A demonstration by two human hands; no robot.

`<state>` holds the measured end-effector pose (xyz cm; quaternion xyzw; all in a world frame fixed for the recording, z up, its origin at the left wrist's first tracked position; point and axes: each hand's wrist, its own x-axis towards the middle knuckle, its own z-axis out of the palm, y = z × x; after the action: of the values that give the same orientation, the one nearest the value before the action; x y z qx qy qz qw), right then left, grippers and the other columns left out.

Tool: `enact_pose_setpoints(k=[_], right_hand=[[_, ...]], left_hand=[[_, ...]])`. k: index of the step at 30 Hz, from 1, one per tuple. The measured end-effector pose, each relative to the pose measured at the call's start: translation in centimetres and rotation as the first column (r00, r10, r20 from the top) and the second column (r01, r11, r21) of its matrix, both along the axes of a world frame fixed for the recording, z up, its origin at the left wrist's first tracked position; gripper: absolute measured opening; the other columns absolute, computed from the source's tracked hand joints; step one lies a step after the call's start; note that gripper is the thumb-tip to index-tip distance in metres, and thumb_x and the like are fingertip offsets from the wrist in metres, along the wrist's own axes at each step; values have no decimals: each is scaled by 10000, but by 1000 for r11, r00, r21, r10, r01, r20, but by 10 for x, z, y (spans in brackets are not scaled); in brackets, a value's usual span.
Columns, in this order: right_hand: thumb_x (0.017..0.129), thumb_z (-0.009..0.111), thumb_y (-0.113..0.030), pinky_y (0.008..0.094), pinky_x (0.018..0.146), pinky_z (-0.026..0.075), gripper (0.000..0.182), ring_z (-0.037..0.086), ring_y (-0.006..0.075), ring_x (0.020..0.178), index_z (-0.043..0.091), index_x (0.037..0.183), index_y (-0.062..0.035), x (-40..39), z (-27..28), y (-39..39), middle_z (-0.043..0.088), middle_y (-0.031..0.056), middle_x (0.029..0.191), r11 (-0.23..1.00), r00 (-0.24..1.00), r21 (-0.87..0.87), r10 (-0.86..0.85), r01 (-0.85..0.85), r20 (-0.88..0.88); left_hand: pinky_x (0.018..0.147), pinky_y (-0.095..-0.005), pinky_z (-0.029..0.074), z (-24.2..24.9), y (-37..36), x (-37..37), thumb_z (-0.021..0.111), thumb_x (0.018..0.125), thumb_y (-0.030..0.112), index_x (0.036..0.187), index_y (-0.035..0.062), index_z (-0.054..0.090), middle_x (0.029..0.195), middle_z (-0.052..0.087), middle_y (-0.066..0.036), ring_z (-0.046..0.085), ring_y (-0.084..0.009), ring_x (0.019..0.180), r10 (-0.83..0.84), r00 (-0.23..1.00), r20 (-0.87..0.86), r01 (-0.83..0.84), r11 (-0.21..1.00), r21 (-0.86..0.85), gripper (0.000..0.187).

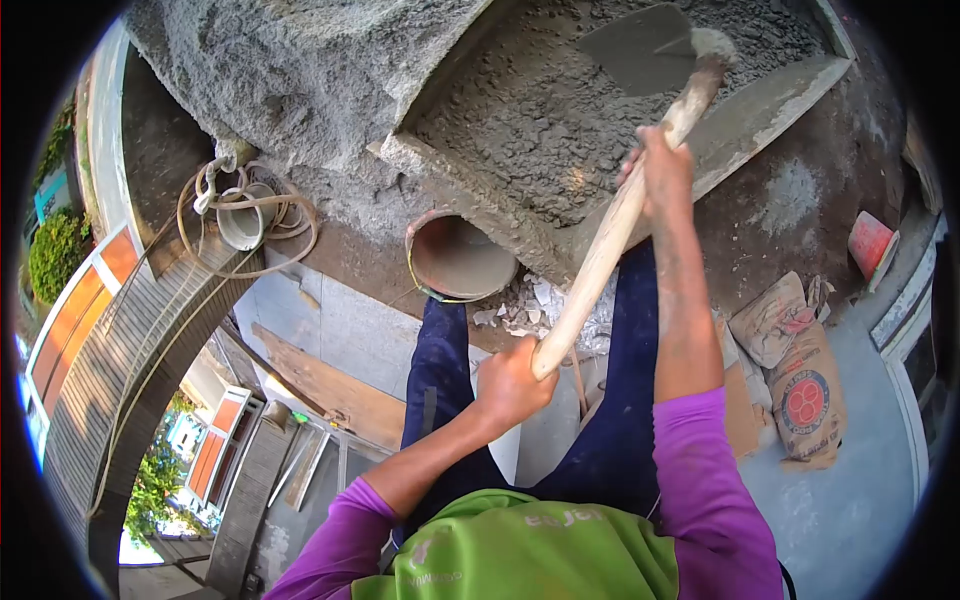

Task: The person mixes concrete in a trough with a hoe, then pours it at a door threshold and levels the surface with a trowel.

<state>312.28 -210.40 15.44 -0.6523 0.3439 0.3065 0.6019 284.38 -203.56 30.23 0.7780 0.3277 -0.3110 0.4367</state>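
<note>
A hoe with a thick wooden handle (603,262) slants up and to the right across the view. My left hand (513,382) is wrapped round the lower end of the handle, in front of my legs. Farther up the shaft, nearer the head, my right hand (662,172) grips it too. The hoe's flat grey blade (640,50) is over the wet grey mortar (520,135) at the top. That mortar lies in a shallow mixing trough with raised, caked walls (770,105).
A heap of grey sand (290,90) borders the trough on the left. Below it sits a mortar-stained bucket (460,262). Farther left are a coiled hose (312,232) and a small pail (240,226). Cement bags (808,400) and a red bucket (872,246) are at right.
</note>
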Motion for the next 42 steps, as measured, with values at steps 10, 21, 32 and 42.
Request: enact_pose_setpoints(k=[10,21,32,42], right_hand=[[868,609,-134,399,453,541,234,558,223,473,530,977,56,-33,-95,98,539,104,669,959,936,-7,275,-284,-221],[868,595,-103,372,381,502,210,537,189,438,462,977,17,-81,26,-8,516,81,654,988,956,70,148,-134,-253],[868,654,-151,359,475,520,220,555,193,535,544,944,25,181,-94,-91,532,82,685,962,976,-174,217,-212,11],[854,586,-98,434,428,501,151,521,240,465,511,915,18,-119,-110,2,498,103,658,996,893,65,80,-57,-443]], left_hand=[[674,-461,534,5,49,28,679,781,202,890,-52,634,740,662,-265,696,-408,744,229,947,-224,-231,973,16,279],[636,-515,541,84,-35,-46,699,788,211,879,3,576,713,650,-262,663,-457,691,89,971,-221,-123,981,-147,258],[696,-469,532,-44,-51,180,664,762,167,863,-74,640,778,662,-301,682,-453,773,228,973,25,-204,912,-357,262],[754,-495,537,47,60,2,677,756,206,891,-75,649,799,667,-309,686,-446,818,49,946,-320,-110,979,-174,313]])
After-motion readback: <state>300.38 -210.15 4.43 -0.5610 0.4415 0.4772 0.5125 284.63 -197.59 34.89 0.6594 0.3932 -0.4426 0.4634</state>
